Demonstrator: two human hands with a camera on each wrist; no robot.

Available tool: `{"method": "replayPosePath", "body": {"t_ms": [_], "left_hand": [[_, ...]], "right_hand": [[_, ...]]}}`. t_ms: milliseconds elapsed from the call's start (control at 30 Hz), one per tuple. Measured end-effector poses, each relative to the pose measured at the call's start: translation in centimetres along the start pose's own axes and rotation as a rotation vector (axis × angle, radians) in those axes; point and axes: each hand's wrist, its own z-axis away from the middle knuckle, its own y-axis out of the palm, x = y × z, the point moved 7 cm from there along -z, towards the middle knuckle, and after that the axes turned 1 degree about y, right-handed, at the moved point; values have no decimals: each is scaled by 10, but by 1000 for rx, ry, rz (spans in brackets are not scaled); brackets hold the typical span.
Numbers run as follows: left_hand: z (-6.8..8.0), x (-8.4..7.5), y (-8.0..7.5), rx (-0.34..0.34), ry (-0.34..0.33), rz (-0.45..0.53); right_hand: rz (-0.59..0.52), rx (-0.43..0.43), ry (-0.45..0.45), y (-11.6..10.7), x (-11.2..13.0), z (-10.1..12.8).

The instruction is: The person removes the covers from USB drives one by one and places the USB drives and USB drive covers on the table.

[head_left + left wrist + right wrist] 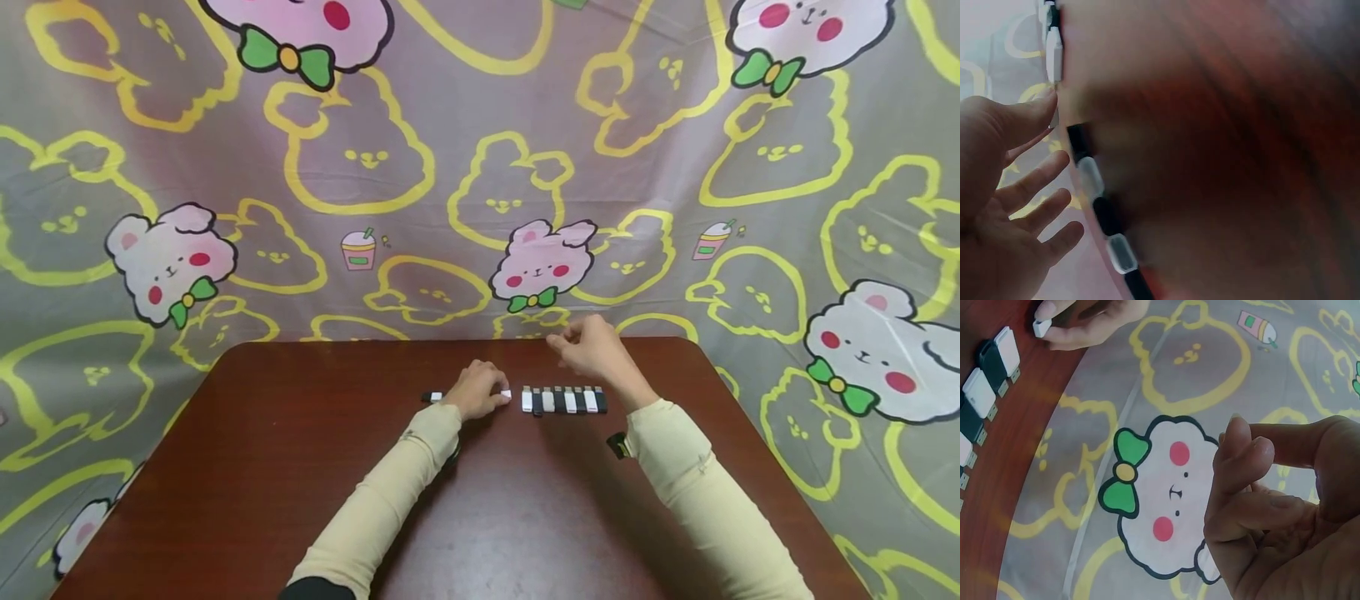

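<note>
Two hands work over a dark brown table (300,483) set against a cartoon-printed cloth (375,167). Starting at the left, we see a small black-and-white stick (432,397) lying on the table just beside our left hand (476,390). That hand rests on the tabletop with its fingers curled down over a white stick (506,394), whose end peeks out at the fingertips; the right wrist view shows the same white piece (1042,327) pinched at the tips of those fingers. Just to the right lies a row of sticks (564,400), white and black in turn, side by side and close together. Above the row's far side, our right hand (592,350) hovers off the table, fingers loosely bent with thumb and forefinger near each other, holding nothing that we can see. Both arms wear pale cream sleeves (390,492).
</note>
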Motion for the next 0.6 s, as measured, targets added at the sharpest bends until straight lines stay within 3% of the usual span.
{"method": "replayPosePath", "body": {"t_ms": [600], "left_hand": [[2, 4, 0, -12, 7, -95]], "right_hand": [[-25, 12, -72, 0, 5, 12]]}}
